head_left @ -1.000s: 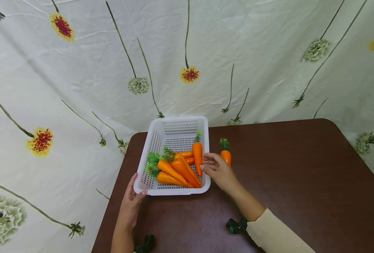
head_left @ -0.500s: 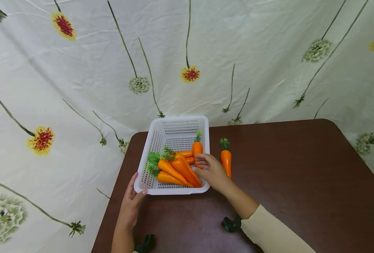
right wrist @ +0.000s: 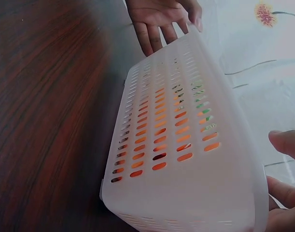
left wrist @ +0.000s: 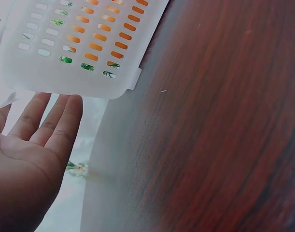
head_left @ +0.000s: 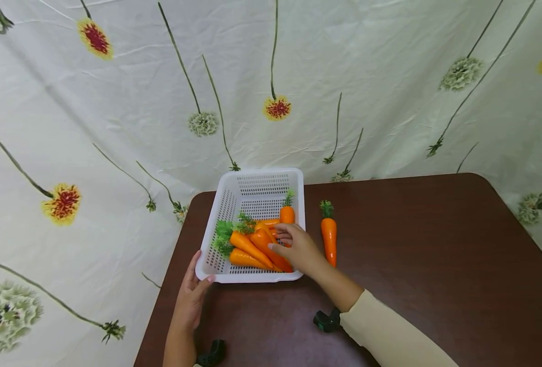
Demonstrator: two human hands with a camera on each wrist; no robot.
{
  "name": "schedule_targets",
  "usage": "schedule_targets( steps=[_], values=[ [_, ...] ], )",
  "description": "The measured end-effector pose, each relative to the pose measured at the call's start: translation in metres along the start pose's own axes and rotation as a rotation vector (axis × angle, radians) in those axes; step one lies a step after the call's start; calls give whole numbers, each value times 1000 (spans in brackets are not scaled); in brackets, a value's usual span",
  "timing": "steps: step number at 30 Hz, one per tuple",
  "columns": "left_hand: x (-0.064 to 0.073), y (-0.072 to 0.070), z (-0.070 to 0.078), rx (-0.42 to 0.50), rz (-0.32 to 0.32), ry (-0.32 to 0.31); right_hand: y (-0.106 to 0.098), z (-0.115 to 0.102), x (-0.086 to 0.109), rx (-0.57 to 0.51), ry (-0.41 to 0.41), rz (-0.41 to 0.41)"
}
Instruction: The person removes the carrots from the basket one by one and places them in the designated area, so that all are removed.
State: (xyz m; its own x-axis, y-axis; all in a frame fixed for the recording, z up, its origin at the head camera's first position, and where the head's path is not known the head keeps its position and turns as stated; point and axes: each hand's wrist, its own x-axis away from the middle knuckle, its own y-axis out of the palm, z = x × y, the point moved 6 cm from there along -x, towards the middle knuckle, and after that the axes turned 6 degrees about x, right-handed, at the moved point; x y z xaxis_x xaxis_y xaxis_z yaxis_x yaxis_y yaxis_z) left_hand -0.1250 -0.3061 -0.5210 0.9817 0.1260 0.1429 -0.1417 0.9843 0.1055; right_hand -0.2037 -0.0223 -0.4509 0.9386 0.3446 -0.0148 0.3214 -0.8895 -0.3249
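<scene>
A white perforated plastic basket [head_left: 252,279] stands on the table with several orange carrots [head_left: 249,250] with green tops lying in its near half. My left hand [head_left: 190,295] holds the near left corner, thumb on the rim and fingers against the outer wall. The left wrist view shows the straight fingers of that hand [left wrist: 34,154] at the basket's wall. My right hand [head_left: 300,250] reaches over the right rim, above the carrots, with fingers slightly bent and nothing between them; it covers part of some carrots. Another carrot [head_left: 329,237] lies on the table, right of the basket.
The dark brown wooden table [head_left: 427,255] extends to the right of the basket. Behind it and at the left hangs a pale cloth [head_left: 381,61] with a flower print, close to the basket's far side.
My right hand has moved left from the basket's right rim to over the carrots inside. More of the carrot on the table now shows. The left hand and basket stay put.
</scene>
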Motion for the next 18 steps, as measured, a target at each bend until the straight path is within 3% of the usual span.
schedule_targets(
  steps=[18],
  values=[
    [1,2,1,-3,10,-18,16,-2,-19,106,29,-36]
  ],
)
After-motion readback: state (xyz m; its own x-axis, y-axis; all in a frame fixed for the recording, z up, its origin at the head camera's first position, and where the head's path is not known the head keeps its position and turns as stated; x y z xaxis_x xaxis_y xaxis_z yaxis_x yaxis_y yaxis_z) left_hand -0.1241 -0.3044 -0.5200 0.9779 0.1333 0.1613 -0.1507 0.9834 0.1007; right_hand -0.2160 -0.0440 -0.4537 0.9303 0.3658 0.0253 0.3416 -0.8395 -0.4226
